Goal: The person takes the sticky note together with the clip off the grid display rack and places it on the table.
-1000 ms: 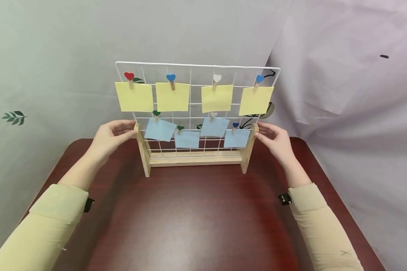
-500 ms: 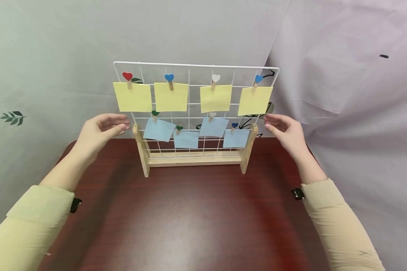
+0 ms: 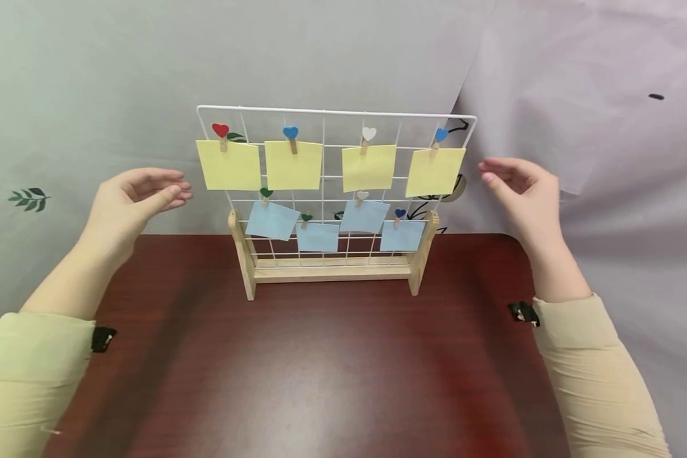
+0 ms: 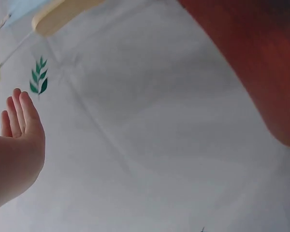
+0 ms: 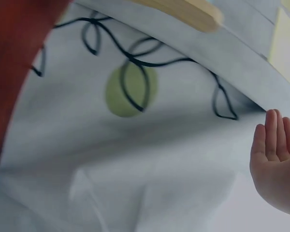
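Glossy red-brown table (image 3: pixel 320 356), rounded corners; wood-footed wire-grid rack (image 3: pixel 323 201) standing on it toward far edge.

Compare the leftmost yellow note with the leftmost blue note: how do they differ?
The leftmost yellow note hangs higher than the leftmost blue note. A red heart peg grips the yellow one, a green heart peg the blue. The blue note looks smaller than the yellow. Both are pegged to the white wire grid.

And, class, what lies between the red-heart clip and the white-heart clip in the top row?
A blue-heart clip holding a yellow note, with wires of the white grid around it; the head view shows this.
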